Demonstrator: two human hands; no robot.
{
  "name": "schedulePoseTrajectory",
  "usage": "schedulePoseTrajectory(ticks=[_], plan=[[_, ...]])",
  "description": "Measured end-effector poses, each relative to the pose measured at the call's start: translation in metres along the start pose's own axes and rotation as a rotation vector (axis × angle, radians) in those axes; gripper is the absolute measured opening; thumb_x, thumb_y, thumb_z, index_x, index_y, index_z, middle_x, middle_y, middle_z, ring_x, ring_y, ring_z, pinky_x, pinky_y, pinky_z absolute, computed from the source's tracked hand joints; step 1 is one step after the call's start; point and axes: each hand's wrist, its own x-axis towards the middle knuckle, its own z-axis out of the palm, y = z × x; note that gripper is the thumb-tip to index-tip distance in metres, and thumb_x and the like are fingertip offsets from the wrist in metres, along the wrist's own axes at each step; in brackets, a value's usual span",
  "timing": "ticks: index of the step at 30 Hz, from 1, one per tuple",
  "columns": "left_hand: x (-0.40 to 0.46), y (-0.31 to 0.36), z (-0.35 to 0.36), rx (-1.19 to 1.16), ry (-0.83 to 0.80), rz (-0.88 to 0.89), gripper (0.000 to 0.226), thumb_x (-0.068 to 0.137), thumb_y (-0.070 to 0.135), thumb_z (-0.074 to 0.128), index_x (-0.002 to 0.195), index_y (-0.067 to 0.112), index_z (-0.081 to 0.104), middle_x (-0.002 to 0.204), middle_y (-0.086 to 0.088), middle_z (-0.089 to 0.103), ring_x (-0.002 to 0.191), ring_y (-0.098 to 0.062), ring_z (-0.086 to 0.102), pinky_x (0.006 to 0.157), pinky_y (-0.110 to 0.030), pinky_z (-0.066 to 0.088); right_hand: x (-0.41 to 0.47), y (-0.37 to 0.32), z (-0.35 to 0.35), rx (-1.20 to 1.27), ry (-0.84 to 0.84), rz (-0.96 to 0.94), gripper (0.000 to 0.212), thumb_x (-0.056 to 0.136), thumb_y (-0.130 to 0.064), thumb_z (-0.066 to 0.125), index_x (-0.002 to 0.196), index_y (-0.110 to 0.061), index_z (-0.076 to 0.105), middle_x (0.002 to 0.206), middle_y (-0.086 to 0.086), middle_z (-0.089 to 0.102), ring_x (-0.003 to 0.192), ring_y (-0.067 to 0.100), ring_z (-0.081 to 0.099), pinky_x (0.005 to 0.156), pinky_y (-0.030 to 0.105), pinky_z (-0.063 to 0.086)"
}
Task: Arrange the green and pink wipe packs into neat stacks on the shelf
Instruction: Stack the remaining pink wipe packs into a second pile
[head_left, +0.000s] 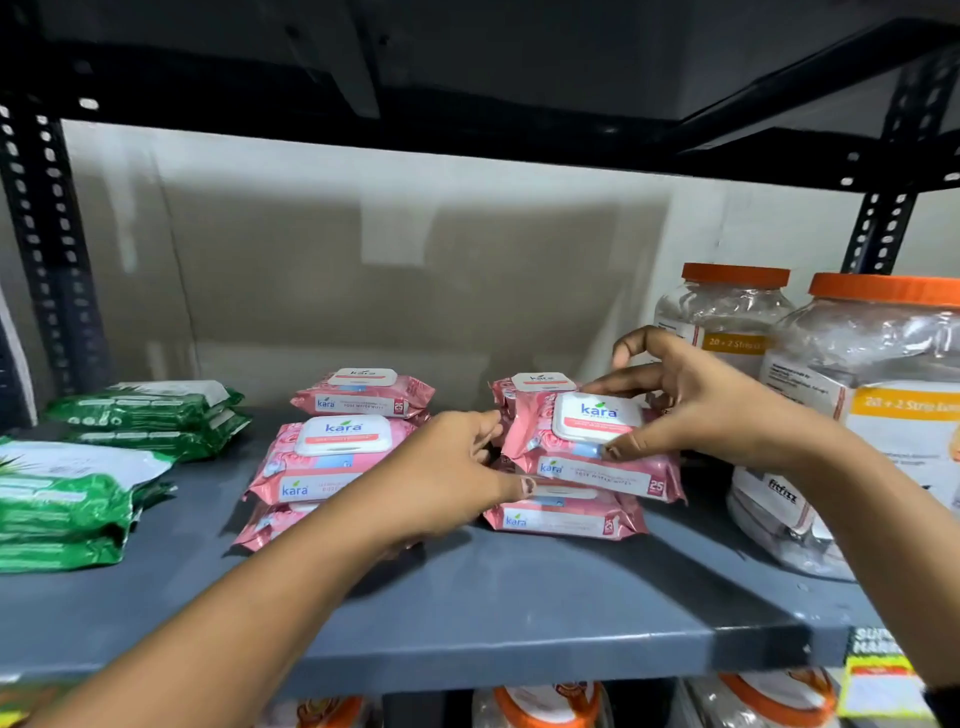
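Note:
On the grey shelf (519, 613) stand several pink wipe packs. My right hand (691, 410) grips the top pink pack (582, 441) of the right front stack, thumb on its front edge and fingers over its back. My left hand (457, 467) holds the same pack's left end. That pack lies tilted on a lower pink pack (561, 517). Another pink pack (540, 384) sits behind them. To the left a front pink stack (322, 457) and a rear pink pack (363, 395) stand. Green wipe packs lie at the left in a front stack (62, 509) and a rear stack (150, 415).
Two clear jars with orange lids (727, 317) (883, 405) stand close on the right of the pink packs. Black slotted uprights (47, 244) frame the shelf, with another shelf overhead. More orange-lidded jars (550, 706) show on the shelf below.

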Motion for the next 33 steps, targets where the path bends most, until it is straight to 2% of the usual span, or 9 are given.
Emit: schedulePoseTrajectory(ticks=[3,6,10,14,16,20,24,28,33], plan=[[0.002,-0.007,0.005,-0.111,0.005,-0.049,0.032,0.086,0.004,0.067,0.085,0.034,0.060,0.069,0.042,0.065,0.074,0.023,0.062,0.076,-0.003,0.048,0.011,0.001,0.005,0.030,-0.052,0.041,0.061,0.069,0.024,0.075,0.108,-0.010,0.043,0.118,0.018,0.072,0.060,0.012,0.072,0.045,0.021,0.054],[0.001,-0.015,0.011,-0.119,0.043,-0.108,0.027,0.079,0.014,0.067,0.089,0.039,0.061,0.075,0.037,0.069,0.082,0.014,0.064,0.088,-0.019,0.048,0.021,0.006,0.010,0.014,-0.049,0.076,0.059,0.069,0.017,0.080,0.108,-0.013,0.048,0.119,0.021,0.071,0.073,0.018,0.074,0.053,0.025,0.057],[-0.004,-0.016,0.021,-0.157,0.034,-0.196,0.024,0.070,0.025,0.067,0.084,0.042,0.057,0.092,0.023,0.065,0.097,-0.012,0.064,0.088,-0.028,0.047,0.024,0.001,0.017,-0.351,0.033,0.171,0.053,0.068,-0.034,0.088,0.108,-0.028,0.054,0.097,0.006,0.076,0.076,0.016,0.073,0.070,0.037,0.058],[-0.011,-0.013,0.015,-0.174,0.038,-0.143,0.037,0.085,0.013,0.062,0.074,0.039,0.039,0.076,0.026,0.046,0.086,0.001,0.056,0.079,-0.021,0.046,0.031,-0.017,0.048,-0.874,0.128,0.307,0.063,0.077,-0.074,0.054,0.125,-0.034,0.053,0.118,0.011,0.066,0.107,0.030,0.063,0.088,0.038,0.049],[-0.011,-0.009,0.013,-0.147,0.067,-0.174,0.033,0.083,0.015,0.062,0.075,0.038,0.040,0.075,0.019,0.048,0.080,-0.003,0.053,0.086,-0.027,0.050,0.044,-0.023,0.060,-1.000,0.172,0.349,0.065,0.082,-0.075,0.043,0.125,-0.029,0.060,0.114,0.010,0.069,0.106,0.031,0.064,0.086,0.037,0.049],[-0.010,-0.009,0.015,-0.193,0.058,-0.235,0.023,0.069,0.024,0.061,0.078,0.036,0.043,0.085,0.013,0.053,0.080,-0.007,0.051,0.087,-0.039,0.054,0.061,-0.025,0.068,-1.033,0.185,0.424,0.060,0.092,-0.066,0.039,0.089,-0.017,0.071,0.072,0.003,0.074,0.066,0.020,0.069,0.068,0.029,0.053],[-0.010,-0.009,0.019,-0.183,0.037,-0.265,0.071,0.060,0.029,0.063,0.129,0.021,0.050,0.092,0.017,0.050,0.099,-0.018,0.060,0.088,-0.033,0.053,0.072,-0.017,0.073,-1.154,0.171,0.416,0.047,0.098,-0.050,0.041,0.111,-0.015,0.069,0.103,0.005,0.069,0.102,0.027,0.068,0.076,0.031,0.051],[-0.011,0.000,0.021,-0.198,0.050,-0.263,0.020,0.061,0.027,0.061,0.074,0.035,0.050,0.082,0.017,0.043,0.099,-0.012,0.047,0.107,-0.050,0.047,0.072,-0.015,0.075,-1.085,0.197,0.472,0.064,0.093,-0.069,0.036,0.103,-0.015,0.069,0.096,0.009,0.065,0.089,0.027,0.066,0.067,0.030,0.048],[-0.006,-0.001,0.026,-0.179,0.033,-0.217,0.026,0.074,0.024,0.064,0.061,0.046,0.062,0.082,0.020,0.057,0.100,-0.013,0.055,0.107,-0.048,0.047,0.051,-0.021,0.038,-0.879,0.044,0.416,0.073,0.090,-0.077,0.023,0.064,-0.014,0.048,0.057,0.007,0.057,0.050,0.021,0.053,0.058,0.031,0.043]])
